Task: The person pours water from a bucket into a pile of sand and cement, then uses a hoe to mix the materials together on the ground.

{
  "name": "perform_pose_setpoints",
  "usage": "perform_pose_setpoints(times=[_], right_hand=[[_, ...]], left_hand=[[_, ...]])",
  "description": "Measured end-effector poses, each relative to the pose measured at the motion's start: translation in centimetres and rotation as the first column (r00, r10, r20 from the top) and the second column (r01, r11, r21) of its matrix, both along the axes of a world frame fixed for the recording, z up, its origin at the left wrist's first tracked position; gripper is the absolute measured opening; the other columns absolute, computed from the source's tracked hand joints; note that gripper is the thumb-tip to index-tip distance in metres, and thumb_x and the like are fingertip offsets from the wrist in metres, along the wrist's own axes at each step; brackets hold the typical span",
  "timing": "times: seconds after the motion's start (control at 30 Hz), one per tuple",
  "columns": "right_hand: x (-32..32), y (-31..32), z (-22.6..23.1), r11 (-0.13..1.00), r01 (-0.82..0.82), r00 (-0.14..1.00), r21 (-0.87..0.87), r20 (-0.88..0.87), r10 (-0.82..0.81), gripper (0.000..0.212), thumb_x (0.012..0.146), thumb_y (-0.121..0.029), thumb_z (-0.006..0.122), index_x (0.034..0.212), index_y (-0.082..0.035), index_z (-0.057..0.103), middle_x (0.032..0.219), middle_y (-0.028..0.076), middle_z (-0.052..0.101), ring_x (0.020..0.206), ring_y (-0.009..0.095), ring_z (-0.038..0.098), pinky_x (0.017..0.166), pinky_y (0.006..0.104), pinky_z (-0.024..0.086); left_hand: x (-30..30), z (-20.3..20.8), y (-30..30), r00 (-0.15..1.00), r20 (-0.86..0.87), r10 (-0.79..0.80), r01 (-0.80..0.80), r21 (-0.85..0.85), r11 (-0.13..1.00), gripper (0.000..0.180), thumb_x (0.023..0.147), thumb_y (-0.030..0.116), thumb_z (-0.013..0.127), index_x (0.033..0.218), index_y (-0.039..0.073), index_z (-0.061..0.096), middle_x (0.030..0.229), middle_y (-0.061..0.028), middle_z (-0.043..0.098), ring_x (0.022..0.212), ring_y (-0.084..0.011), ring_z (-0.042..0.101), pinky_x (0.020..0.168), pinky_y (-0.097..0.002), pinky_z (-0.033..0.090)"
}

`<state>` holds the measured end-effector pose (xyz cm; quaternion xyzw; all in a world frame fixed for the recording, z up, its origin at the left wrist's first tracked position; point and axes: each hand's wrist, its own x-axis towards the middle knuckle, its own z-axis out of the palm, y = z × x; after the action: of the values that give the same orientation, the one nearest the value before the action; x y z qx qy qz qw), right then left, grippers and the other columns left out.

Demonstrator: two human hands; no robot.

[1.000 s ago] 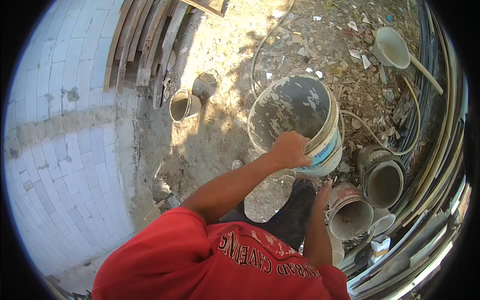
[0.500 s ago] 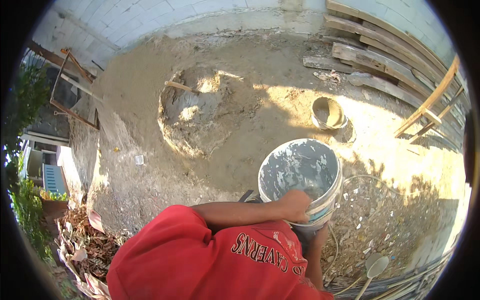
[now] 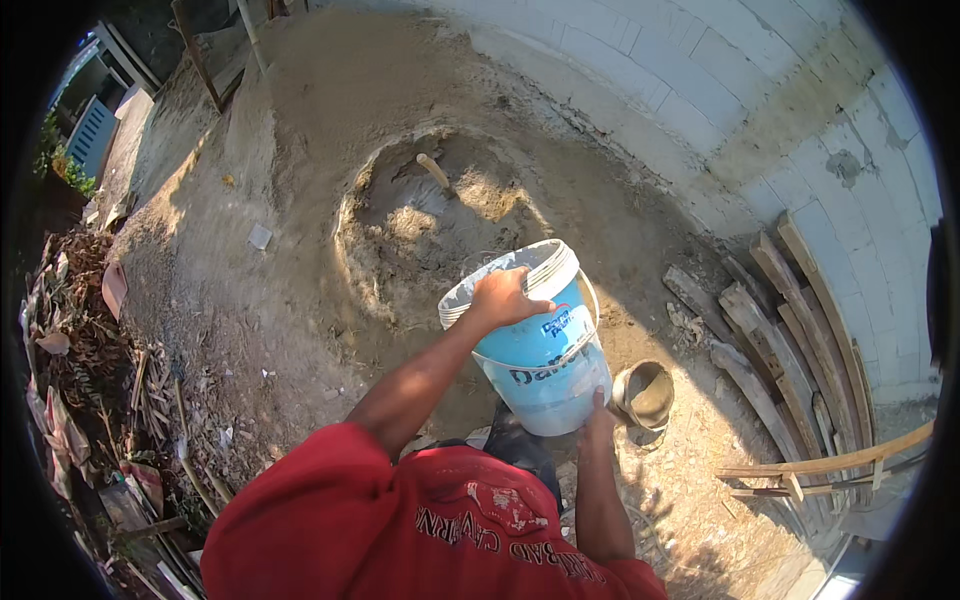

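Note:
A large blue and white plastic bucket (image 3: 545, 345) is held up in front of me, tilted so that its mouth faces away toward the mound. My left hand (image 3: 505, 298) is closed over the near side of its rim. Low on the right side, my right hand (image 3: 597, 425) supports the bucket near its base; most of those fingers are hidden behind it. Just past the mouth lies a ring-shaped mound of wet grey-brown mix (image 3: 400, 235), with a wooden handle (image 3: 433, 170) sticking up from the middle. What the bucket contains is hidden from this angle.
Right of the held bucket, a smaller bucket (image 3: 645, 395) stands on the ground. Wooden planks (image 3: 790, 320) are stacked beside the block wall (image 3: 720, 90), with a wooden frame (image 3: 830, 462) nearer me. Dry leaves and debris (image 3: 85, 330) are heaped at the left.
The bucket has swung left toward the mound and tipped away from me, so its outside now shows instead of its inside. My view has turned right, bringing in more wall.

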<state>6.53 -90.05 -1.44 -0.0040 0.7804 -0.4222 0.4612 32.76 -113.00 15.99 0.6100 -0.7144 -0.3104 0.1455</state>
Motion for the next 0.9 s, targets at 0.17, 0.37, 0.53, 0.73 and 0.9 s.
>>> perform_pose_setpoints(times=[0.17, 0.37, 0.53, 0.73, 0.9], right_hand=[[0.0, -12.7, -0.8, 0.972, -0.105, 0.980, 0.210, -0.143, 0.137, 0.078, 0.090, -0.051, 0.072, 0.130, 0.013, 0.054, 0.119, 0.015, 0.064, 0.098, 0.023, 0.064, 0.078, 0.0381, 0.054], [3.0, -25.6, 3.6, 0.994, -0.096, 0.994, 0.056, -0.045, 0.099, 0.080, 0.091, -0.049, 0.070, 0.132, 0.016, 0.050, 0.131, 0.026, 0.059, 0.116, 0.031, 0.062, 0.096, 0.0436, 0.053], [0.6, -31.2, 3.4, 0.987, -0.123, 0.980, 0.105, -0.145, 0.138, 0.092, 0.088, -0.056, 0.072, 0.137, 0.016, 0.041, 0.136, 0.029, 0.054, 0.118, 0.034, 0.061, 0.097, 0.0433, 0.051], [0.3, -37.4, 7.4, 0.920, -0.211, 0.798, 0.330, -0.485, 0.357, 0.090, 0.080, -0.069, 0.071, 0.119, 0.009, 0.050, 0.115, 0.027, 0.061, 0.105, 0.035, 0.063, 0.090, 0.0454, 0.051], [5.6, -40.8, 17.3, 0.901, -0.395, 0.602, 0.177, -0.692, 0.400, 0.075, 0.087, -0.058, 0.074, 0.113, 0.009, 0.050, 0.102, 0.016, 0.059, 0.092, 0.026, 0.058, 0.087, 0.0377, 0.048]], left_hand=[[1.7, -5.2, -12.1, 0.981, -0.104, 0.166, -0.158, 0.082, 0.984, 0.084, 0.073, 0.070, 0.071, 0.122, 0.003, 0.070, 0.115, -0.0234, 0.071, 0.110, -0.0346, 0.068, 0.094, -0.0445, 0.052], [5.4, -8.7, -22.0, 0.947, -0.105, 0.304, -0.267, 0.269, 0.925, 0.087, 0.074, 0.071, 0.070, 0.128, 0.003, 0.067, 0.122, -0.0208, 0.069, 0.116, -0.0355, 0.066, 0.099, -0.0454, 0.050], [5.6, -9.3, -26.6, 0.921, -0.098, 0.377, -0.319, 0.366, 0.874, 0.088, 0.073, 0.073, 0.069, 0.128, 0.005, 0.067, 0.122, -0.0205, 0.069, 0.118, -0.0352, 0.064, 0.101, -0.0435, 0.049], [6.9, -10.9, -29.2, 0.792, -0.312, 0.526, -0.370, 0.441, 0.818, 0.075, 0.076, 0.070, 0.071, 0.115, 0.006, 0.074, 0.105, -0.0177, 0.075, 0.101, -0.0306, 0.071, 0.090, -0.0414, 0.052], [9.2, -14.0, -28.8, 0.506, -0.563, 0.654, -0.453, 0.472, 0.757, 0.052, 0.085, 0.053, 0.074, 0.102, 0.004, 0.077, 0.089, -0.0128, 0.075, 0.080, -0.0203, 0.070, 0.077, -0.0350, 0.052]])
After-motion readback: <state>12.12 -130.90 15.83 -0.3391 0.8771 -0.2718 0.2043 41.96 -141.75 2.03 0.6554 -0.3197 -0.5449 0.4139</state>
